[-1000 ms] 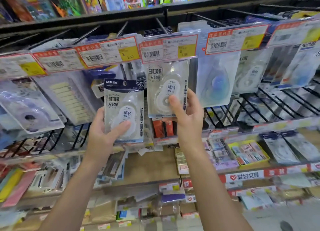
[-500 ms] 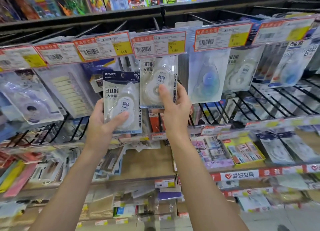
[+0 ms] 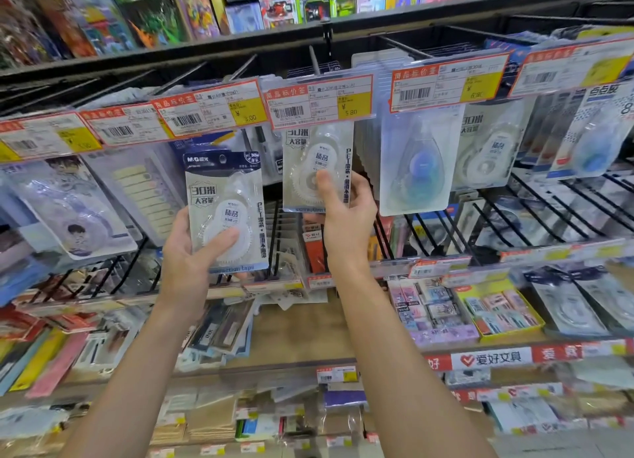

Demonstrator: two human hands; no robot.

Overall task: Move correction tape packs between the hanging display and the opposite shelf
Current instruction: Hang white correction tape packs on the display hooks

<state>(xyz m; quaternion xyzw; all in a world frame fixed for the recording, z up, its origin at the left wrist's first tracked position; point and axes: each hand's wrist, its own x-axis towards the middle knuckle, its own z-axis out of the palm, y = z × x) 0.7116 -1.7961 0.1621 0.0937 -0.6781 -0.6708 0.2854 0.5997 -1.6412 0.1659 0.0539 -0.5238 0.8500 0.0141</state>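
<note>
My left hand (image 3: pixel 192 255) grips a correction tape pack (image 3: pixel 224 204), white with a dark blue header, held free in front of the hanging display. My right hand (image 3: pixel 344 217) pinches the lower part of a second identical pack (image 3: pixel 310 162) that hangs under a price tag (image 3: pixel 319 101), thumb on its front. The top of that pack is hidden behind the tag, so its hook cannot be seen. More packs hang stacked behind it.
Black peg hooks (image 3: pixel 549 210) jut out toward me across the display. Other blister packs hang left (image 3: pixel 68 204) and right (image 3: pixel 417 169). Below, wooden shelves (image 3: pixel 302 330) carry erasers (image 3: pixel 501 310) and stationery. Boxed goods (image 3: pixel 154 15) line the top shelf.
The view has shifted slightly. My right hand keeps its pinch on the hanging pack, and my left hand keeps holding its pack beside it.
</note>
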